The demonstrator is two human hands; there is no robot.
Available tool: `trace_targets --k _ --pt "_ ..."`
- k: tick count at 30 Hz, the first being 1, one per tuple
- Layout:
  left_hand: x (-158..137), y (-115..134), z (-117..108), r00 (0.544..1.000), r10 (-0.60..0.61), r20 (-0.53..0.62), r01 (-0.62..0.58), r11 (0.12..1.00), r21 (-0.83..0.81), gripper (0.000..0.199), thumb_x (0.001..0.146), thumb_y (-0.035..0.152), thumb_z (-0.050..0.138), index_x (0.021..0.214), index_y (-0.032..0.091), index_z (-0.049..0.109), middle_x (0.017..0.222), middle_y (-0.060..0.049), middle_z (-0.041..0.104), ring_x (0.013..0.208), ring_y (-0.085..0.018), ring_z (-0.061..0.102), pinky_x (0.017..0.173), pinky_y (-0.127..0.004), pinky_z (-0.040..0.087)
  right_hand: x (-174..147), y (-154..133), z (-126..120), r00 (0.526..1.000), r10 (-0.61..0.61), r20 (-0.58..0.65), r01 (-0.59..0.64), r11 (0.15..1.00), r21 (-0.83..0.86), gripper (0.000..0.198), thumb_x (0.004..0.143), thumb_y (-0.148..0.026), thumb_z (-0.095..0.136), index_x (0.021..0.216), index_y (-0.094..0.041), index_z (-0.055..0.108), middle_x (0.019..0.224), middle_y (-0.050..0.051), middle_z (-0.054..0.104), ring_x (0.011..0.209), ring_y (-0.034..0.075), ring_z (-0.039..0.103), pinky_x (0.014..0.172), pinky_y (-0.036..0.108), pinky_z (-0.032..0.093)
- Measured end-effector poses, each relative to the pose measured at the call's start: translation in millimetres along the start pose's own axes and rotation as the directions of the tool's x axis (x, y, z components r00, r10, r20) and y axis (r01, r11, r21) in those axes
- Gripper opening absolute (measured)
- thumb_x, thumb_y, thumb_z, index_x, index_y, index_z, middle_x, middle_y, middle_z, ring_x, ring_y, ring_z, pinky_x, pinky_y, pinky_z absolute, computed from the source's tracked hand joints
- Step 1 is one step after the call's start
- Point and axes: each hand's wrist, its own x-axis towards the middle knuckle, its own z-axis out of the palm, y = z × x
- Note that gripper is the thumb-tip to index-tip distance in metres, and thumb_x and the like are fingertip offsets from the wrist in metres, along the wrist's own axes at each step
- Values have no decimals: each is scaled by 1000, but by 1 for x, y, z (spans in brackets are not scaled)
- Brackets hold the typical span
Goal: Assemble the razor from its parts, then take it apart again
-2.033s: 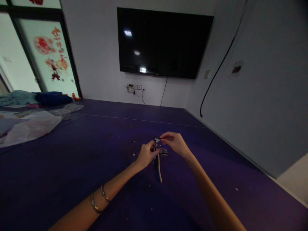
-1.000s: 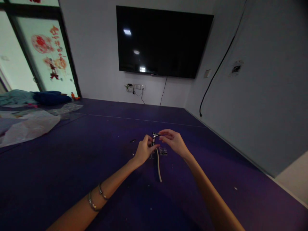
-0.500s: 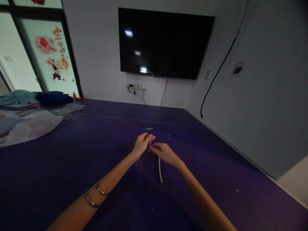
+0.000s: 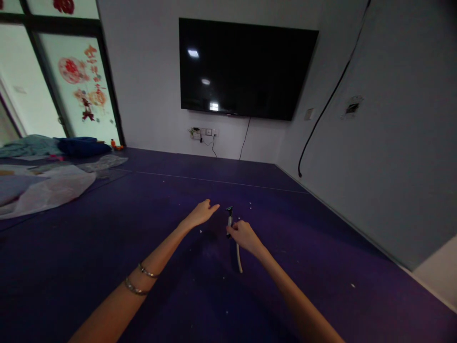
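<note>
My right hand [image 4: 246, 236] is closed around the lower handle of a razor [image 4: 230, 220]. The razor stands nearly upright, its head tilted at the top, and my fingers hide part of the grip. To its left, my left hand [image 4: 203, 213] is apart from the razor, thumb stretched out away from the other fingers; I see nothing in it. Below my right hand a thin pale strip [image 4: 239, 261] runs down toward me, its upper end hidden behind the hand.
Purple flooring [image 4: 160, 295] spreads around my hands, dotted with small white bits. Clear plastic sheeting [image 4: 53, 190] and a dark blue cloth [image 4: 82, 146] lie at the left. A television [image 4: 246, 69] hangs on the far wall; a black cable [image 4: 328, 100] dangles at the right.
My left hand has let go of the razor and moved left. The razor, now in my right hand alone, has come lower and turned. A small dark item left of the hands no longer shows.
</note>
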Motion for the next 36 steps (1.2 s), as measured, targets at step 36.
trace_targets --k 36 --pt "9 -87 1 997 35 -68 6 852 523 23 79 31 56 91 15 68 99 -9 65 98 -25 54 88 -34 39 11 25 -11 995 -25 93 33 995 -90 39 79 -39 46 56 -15 66 47 1 55 44 9 49 43 20 25"
